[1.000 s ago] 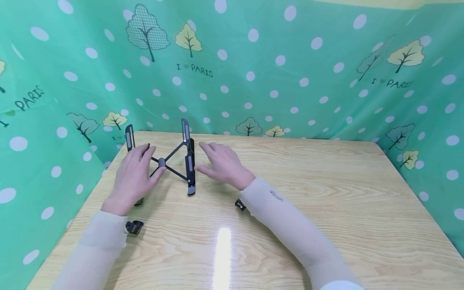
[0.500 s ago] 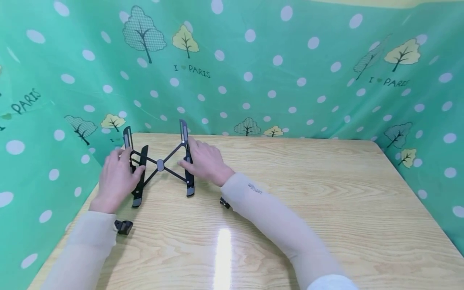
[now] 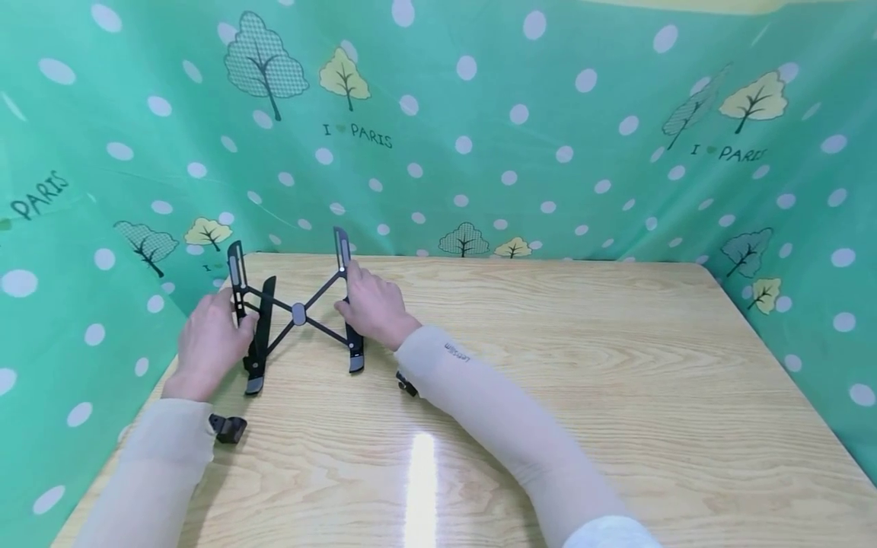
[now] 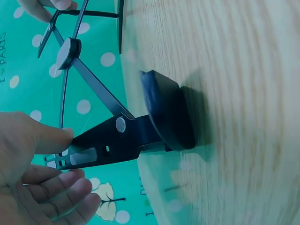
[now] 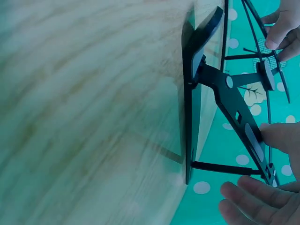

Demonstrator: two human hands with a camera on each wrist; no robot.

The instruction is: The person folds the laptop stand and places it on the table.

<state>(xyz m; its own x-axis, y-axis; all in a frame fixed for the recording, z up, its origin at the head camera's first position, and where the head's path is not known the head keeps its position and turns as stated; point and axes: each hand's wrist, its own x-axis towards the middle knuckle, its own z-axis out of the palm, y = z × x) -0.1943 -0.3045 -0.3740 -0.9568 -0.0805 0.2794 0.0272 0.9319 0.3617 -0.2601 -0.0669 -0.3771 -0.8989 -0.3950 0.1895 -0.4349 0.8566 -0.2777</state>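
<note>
Right wrist cam shows the rear strut (image 5: 227,168) joining base to side rail; the right hand (image 3: 375,304) covers it in head view. Black X-frame stand (image 3: 298,313) sits far left on the table (image 3: 582,365). Left hand (image 3: 211,339) pinches left rail, right pinches right rail, thumbs inboard. Curtain (image 3: 438,186) reads "PARIS"; sleeve (image 3: 507,426) print unclear.

A pale wood-grain table (image 3: 617,350) carried an unfolded black laptop stand (image 3: 298,313). A bright streak of light (image 3: 422,487) lay in front and right of the stand.
</note>
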